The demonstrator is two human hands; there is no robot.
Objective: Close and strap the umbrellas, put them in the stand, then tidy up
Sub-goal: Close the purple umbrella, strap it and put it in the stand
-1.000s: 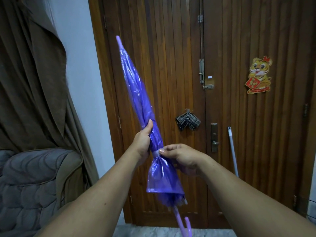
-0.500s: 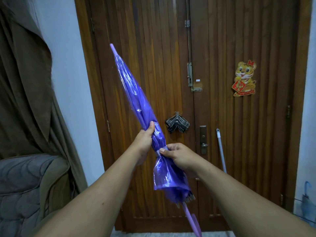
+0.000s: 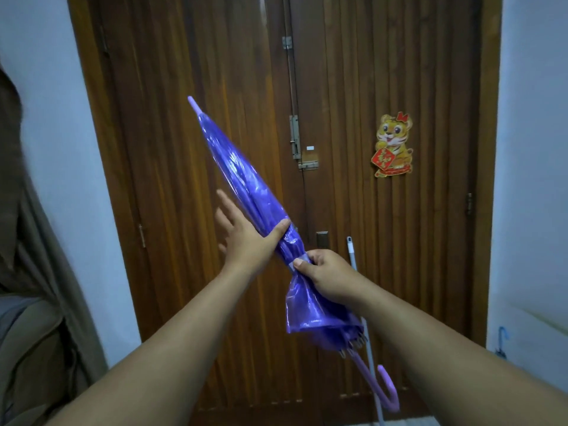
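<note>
Umbrella (image 3: 246, 186) lower now before wooden door (image 3: 368, 72)

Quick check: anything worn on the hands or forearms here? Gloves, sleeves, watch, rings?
Nothing visible. The left hand and right hand are bare, no gloves, and no rings show on the fingers in view. Both forearms are uncovered right to the bottom edge of the frame: no sleeves, watch, bracelet or markings.

Single head view, looking forward and slightly down, hands near, facing the wooden door (image 3: 353, 210) beyond.
</note>
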